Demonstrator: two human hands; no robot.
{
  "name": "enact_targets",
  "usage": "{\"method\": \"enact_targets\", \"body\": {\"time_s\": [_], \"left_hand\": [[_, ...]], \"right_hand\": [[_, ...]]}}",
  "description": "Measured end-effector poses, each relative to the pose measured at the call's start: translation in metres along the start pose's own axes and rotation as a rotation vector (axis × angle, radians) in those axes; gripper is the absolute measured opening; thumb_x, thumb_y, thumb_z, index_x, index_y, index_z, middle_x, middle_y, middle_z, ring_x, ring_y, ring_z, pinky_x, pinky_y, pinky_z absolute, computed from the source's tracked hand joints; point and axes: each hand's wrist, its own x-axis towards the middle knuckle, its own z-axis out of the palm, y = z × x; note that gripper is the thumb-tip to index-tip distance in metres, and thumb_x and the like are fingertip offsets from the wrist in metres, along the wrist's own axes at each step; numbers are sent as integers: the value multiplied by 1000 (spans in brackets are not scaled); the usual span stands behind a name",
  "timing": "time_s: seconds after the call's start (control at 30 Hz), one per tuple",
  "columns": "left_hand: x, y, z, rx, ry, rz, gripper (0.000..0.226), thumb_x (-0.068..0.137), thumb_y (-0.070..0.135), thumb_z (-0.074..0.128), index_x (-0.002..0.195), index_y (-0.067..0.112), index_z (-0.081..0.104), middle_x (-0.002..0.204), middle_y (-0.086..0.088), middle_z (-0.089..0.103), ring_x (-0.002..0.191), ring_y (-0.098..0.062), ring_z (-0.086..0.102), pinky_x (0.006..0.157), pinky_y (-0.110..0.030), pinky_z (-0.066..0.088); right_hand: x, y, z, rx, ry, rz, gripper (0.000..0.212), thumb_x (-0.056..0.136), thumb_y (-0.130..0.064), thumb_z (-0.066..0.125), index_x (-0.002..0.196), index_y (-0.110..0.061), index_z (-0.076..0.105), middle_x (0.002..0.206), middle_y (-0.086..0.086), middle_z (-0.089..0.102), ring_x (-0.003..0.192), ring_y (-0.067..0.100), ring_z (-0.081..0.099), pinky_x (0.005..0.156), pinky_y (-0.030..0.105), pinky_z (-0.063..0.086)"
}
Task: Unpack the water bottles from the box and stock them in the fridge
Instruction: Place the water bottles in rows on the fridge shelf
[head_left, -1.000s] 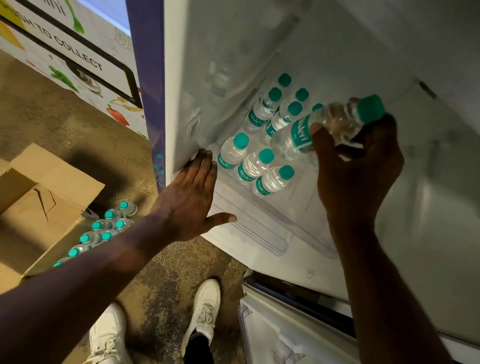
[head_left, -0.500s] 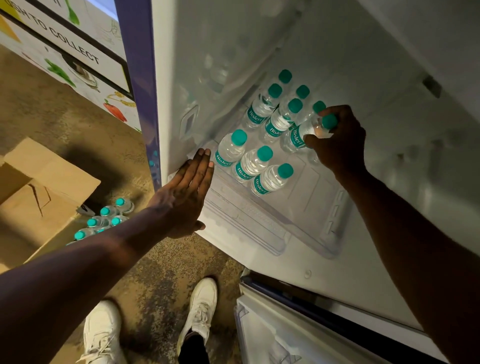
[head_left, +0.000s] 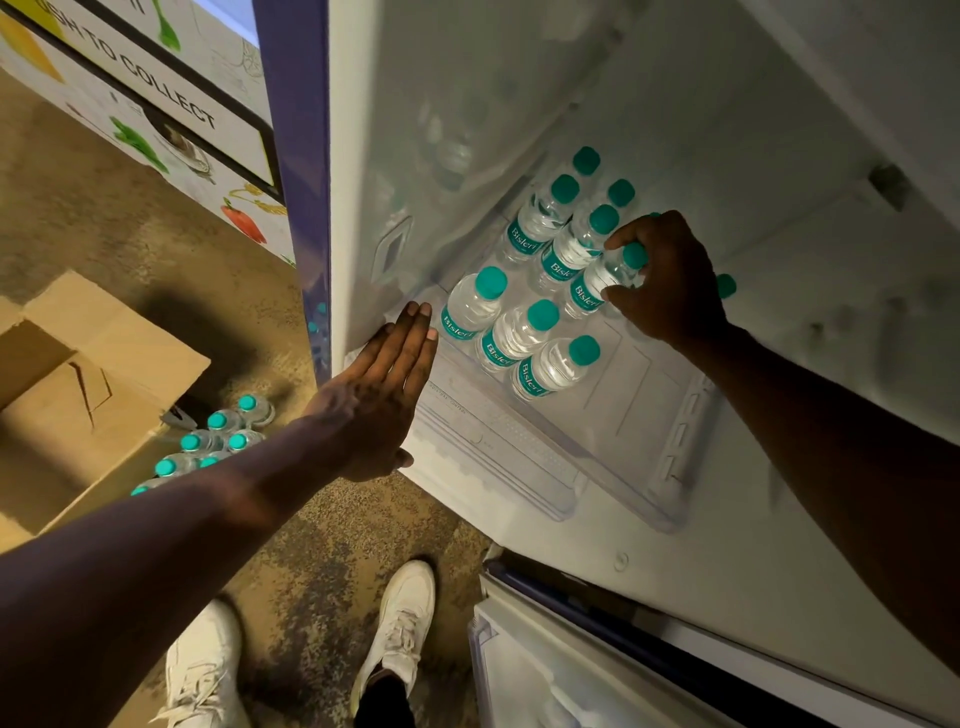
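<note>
Several clear water bottles with teal caps stand in rows on the fridge shelf (head_left: 644, 415). My right hand (head_left: 670, 280) grips one water bottle (head_left: 597, 288) by its neck, upright at the right end of the middle row. Three bottles (head_left: 519, 338) form the front row. My left hand (head_left: 384, 384) lies flat with straight fingers against the front edge of the fridge's left wall. Another teal cap (head_left: 725, 286) shows just right of my right hand. On the floor at left, more bottles (head_left: 218, 441) stand beside the open cardboard box (head_left: 78, 395).
The fridge's left side wall (head_left: 441, 156) rises beside the bottles. A lower drawer (head_left: 545, 665) juts out at the bottom right. My two white shoes (head_left: 400, 623) stand on the mottled floor. A printed panel (head_left: 171, 114) lines the wall at top left.
My right hand carried the bottle from a tilted position in front of the shelf down into the middle row, where it now stands upright. My left hand stayed at the fridge wall.
</note>
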Motion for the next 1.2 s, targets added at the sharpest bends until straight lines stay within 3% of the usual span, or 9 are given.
{"method": "enact_targets", "body": {"time_s": [0.27, 0.37, 0.5, 0.7, 0.93, 1.1, 1.2], "left_hand": [[1, -1, 2, -5, -13, -7, 153, 77, 72, 77, 157, -3, -30, 166, -25, -36, 156, -42, -30, 121, -48, -20], [1, -1, 3, 6, 3, 3, 150, 79, 73, 74, 158, -3, -29, 168, -26, -33, 157, -43, -26, 122, -50, -16], [0, -1, 1, 20, 10, -2, 149, 79, 74, 73, 159, -4, -26, 168, -27, -30, 157, -44, -24, 121, -50, -17], [1, 0, 2, 19, -19, -11, 151, 80, 73, 74, 157, -2, -31, 166, -25, -36, 156, -43, -27, 122, -50, -17], [1, 1, 0, 18, -60, -25, 150, 82, 72, 73, 154, -2, -37, 163, -25, -42, 154, -43, -33, 115, -48, -27], [1, 0, 0, 14, -58, -4, 146, 86, 71, 69, 151, -2, -40, 163, -26, -41, 155, -43, -30, 122, -51, -19], [-2, 2, -4, 21, -24, 3, 141, 86, 64, 72, 158, -4, -29, 167, -26, -34, 157, -42, -27, 125, -49, -14]], "right_hand": [[1, -1, -3, -168, -36, -39, 51, 85, -29, 86, 123, -4, 64, 128, 19, 61, 118, 34, 61, 96, 44, 58], [5, -7, -6, -171, 43, -16, 57, 83, -46, 85, 121, -7, 66, 125, 16, 65, 112, 32, 62, 93, 42, 55], [18, -19, -8, -254, 149, -31, 48, 89, -44, 78, 112, -4, 64, 114, 17, 68, 107, 36, 63, 90, 41, 49], [40, -20, -7, -322, -19, -64, 53, 97, -47, 68, 133, -10, 59, 129, 14, 68, 118, 34, 60, 98, 40, 40], [52, -20, -4, -374, -53, -45, 57, 96, -57, 64, 119, -5, 66, 116, 16, 73, 105, 34, 62, 93, 41, 37], [51, -22, -6, -443, -42, -48, 67, 92, -67, 63, 118, -5, 64, 111, 18, 73, 103, 37, 64, 94, 43, 38], [45, -31, -13, -428, 46, 28, 77, 85, -75, 64, 122, -7, 58, 111, 18, 72, 107, 38, 64, 98, 46, 39]]}}
